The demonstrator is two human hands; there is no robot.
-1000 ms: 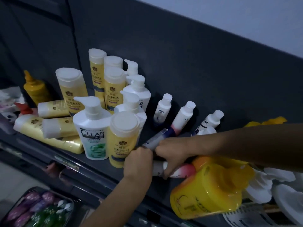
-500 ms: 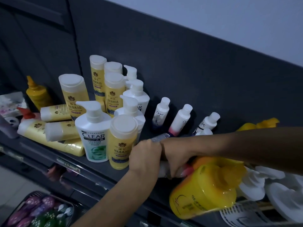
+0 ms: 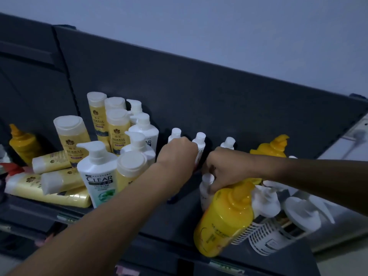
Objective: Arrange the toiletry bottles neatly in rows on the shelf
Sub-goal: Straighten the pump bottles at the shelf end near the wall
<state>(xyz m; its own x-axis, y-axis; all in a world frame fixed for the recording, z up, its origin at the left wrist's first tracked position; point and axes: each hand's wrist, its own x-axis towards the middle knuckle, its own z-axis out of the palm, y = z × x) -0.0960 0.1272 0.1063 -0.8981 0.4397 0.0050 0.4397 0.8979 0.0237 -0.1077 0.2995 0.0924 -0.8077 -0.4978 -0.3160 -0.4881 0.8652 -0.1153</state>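
On the dark shelf (image 3: 159, 226), three small white-capped bottles (image 3: 200, 137) stand in a row against the back panel. My left hand (image 3: 177, 154) is closed in front of them on a small bottle whose dark blue end (image 3: 172, 200) shows below my wrist. My right hand (image 3: 225, 168) is just to its right, fingers curled on the top of a small white bottle (image 3: 206, 188) that stands upright. To the left stand the white CLEAR pump bottle (image 3: 99, 176) and several upright yellow Herbal bottles (image 3: 117, 132).
A big yellow pump bottle (image 3: 225, 220) leans at the shelf's front right, with white pump bottles (image 3: 302, 212) lying beside it. Yellow tubes (image 3: 53, 182) lie stacked at the left. Yellow pump bottles stand at the far left (image 3: 23, 144) and back right (image 3: 272, 148).
Both hands have moved from the shelf's front edge back toward the row of small bottles. The bottles they held lying down now point upright. The view has tilted upward.
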